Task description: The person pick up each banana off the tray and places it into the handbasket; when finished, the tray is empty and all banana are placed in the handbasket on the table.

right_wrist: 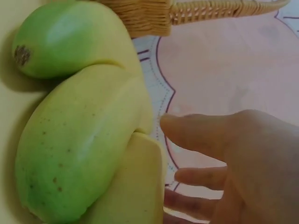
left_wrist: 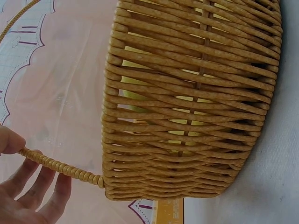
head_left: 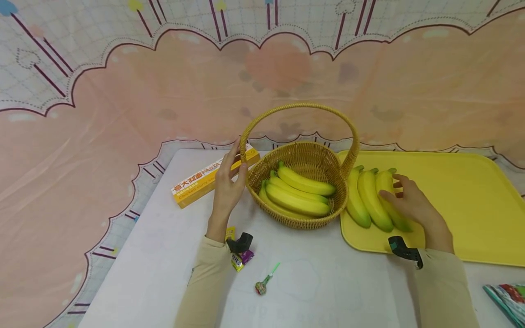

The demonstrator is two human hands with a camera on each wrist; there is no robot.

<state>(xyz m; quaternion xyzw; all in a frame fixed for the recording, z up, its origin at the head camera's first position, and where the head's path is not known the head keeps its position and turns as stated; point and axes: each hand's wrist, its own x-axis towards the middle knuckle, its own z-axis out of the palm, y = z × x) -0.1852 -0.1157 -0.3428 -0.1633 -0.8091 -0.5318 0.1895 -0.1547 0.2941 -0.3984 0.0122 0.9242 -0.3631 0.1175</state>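
A woven basket (head_left: 301,223) with a tall arched handle (head_left: 301,105) stands mid-table, several bananas (head_left: 297,198) lying inside it. My left hand (head_left: 227,187) is at its left side; in the left wrist view the thumb and fingers pinch the lower end of the handle (left_wrist: 70,170). Three bananas (head_left: 374,200) lie side by side on the yellow tray (head_left: 463,200), right of the basket. Over the rightmost one is my right hand (head_left: 410,200), thumb and fingers spread apart. The right wrist view shows that hand (right_wrist: 261,158) close beside the bananas (right_wrist: 79,144).
Behind my left hand lies a pasta box (head_left: 197,184). Small candy packets (head_left: 238,262) sit by the left wrist, and a lollipop (head_left: 261,287) lies at the front. A colourful packet (head_left: 508,298) is at the right edge. A patterned cloth (head_left: 197,91) hangs behind the table.
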